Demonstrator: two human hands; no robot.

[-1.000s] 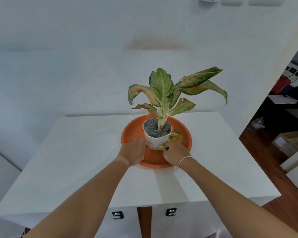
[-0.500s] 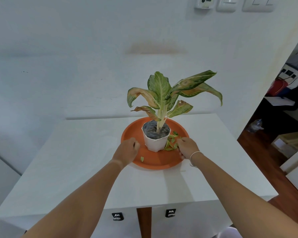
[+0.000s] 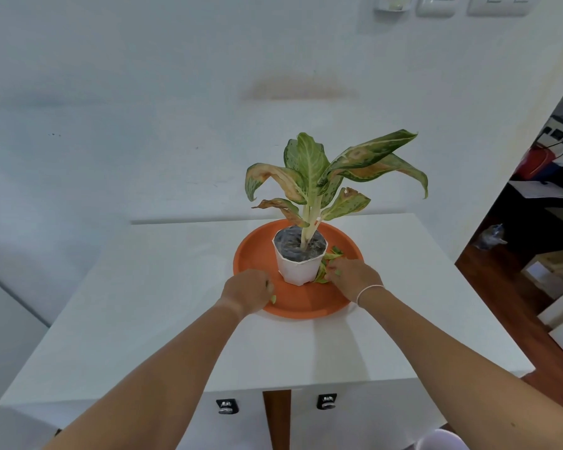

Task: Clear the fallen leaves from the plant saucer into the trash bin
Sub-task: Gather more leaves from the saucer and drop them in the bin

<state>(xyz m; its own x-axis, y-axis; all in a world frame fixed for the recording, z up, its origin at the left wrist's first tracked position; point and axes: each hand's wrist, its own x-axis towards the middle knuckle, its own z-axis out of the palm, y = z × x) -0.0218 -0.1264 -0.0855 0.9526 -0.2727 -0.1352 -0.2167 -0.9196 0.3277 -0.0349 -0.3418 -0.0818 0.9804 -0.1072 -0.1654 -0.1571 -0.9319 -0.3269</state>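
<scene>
Right hand (image 3: 355, 277) fingers curl onto fallen leaves (image 3: 328, 262) beside the white pot (image 3: 298, 266) in the orange saucer (image 3: 251, 254); left hand (image 3: 246, 290) pinches one leaf (image 3: 273, 299) (gather gently, steadying pot)

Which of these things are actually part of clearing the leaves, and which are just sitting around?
Part of the job:
fallen leaves
orange saucer
left hand
right hand

Just there:
potted plant
white table
wall switches
</scene>
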